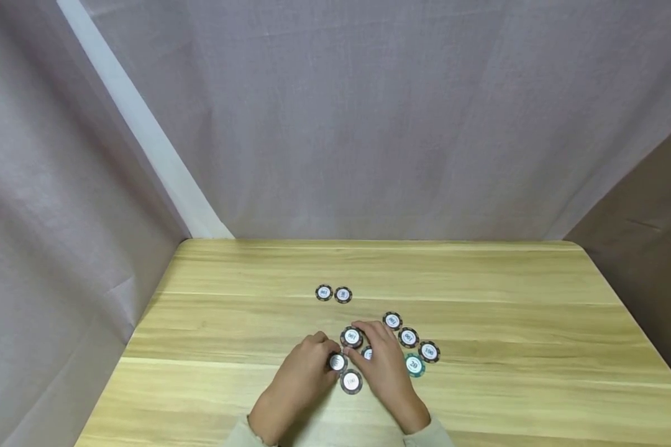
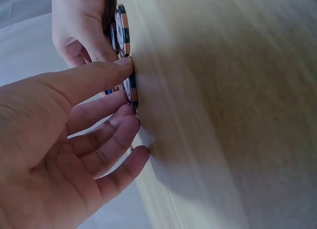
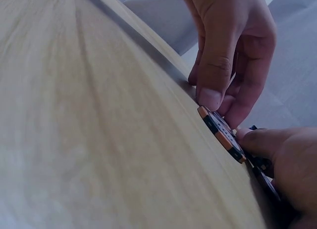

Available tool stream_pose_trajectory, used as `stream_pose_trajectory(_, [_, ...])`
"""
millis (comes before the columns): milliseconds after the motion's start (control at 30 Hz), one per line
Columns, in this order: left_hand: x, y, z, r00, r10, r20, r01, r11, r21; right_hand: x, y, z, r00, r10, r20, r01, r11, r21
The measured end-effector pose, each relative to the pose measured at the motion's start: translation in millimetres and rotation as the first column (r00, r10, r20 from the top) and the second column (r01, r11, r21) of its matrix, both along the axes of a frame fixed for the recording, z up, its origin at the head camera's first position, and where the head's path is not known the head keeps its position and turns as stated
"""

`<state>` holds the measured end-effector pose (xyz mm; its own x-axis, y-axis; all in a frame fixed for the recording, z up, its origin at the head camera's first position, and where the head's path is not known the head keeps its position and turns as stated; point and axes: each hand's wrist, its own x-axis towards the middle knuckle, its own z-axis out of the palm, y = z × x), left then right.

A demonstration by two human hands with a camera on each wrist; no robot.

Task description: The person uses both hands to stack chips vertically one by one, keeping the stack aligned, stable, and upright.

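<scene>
In the lower middle of the head view, the left hand (image 1: 307,367) pinches a black-edged chip (image 1: 337,362) between thumb and fingers, while the right hand (image 1: 388,363) pinches a second chip (image 1: 351,336), just above and to the right, by opposite edges. On the counter (image 1: 246,273), a loose 100 chip (image 1: 351,382) lies just below and a green 20 chip (image 1: 415,365) farther right. The chips look stiff, light and hard to break, probably smooth-faced and apt to slide; opposite points of the rim seem the surest hold.
</scene>
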<state>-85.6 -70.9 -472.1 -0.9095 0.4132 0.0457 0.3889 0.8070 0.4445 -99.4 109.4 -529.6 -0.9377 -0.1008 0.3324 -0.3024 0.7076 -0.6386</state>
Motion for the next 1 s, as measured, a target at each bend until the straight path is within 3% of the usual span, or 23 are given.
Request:
stream_pose_trajectory(233, [2.4,5.4,4.6,0.992,-0.026,-0.122,0.011,0.993,-0.120,0.0,1.3,-0.9,1.000,-0.009,0.004,0.009,1.000,0.008])
stream_pose_trajectory(533, [4.0,4.7,0.7,0.958,-0.118,-0.263,0.043,0.960,-0.275,-0.1,-0.4,-1.4,1.000,0.002,-0.005,-0.002,1.000,0.005])
stream_pose_trajectory(667, [3.2,5.6,-0.7,0.958,-0.115,-0.264,0.035,0.957,-0.289,0.1,-0.9,-1.1,1.000,0.004,-0.023,-0.004,1.000,0.010])
stream_pose_trajectory(833, [1.5,6.4,0.5,0.974,-0.070,-0.217,0.021,0.975,-0.220,0.6,-1.4,-0.9,0.999,0.002,-0.044,-0.002,1.000,0.013])
stream_pose_trajectory(1000, [0.1,7.3,3.1,0.972,-0.056,-0.230,0.010,0.980,-0.197,0.9,-0.3,-0.6,0.998,0.008,-0.055,-0.007,1.000,0.017])
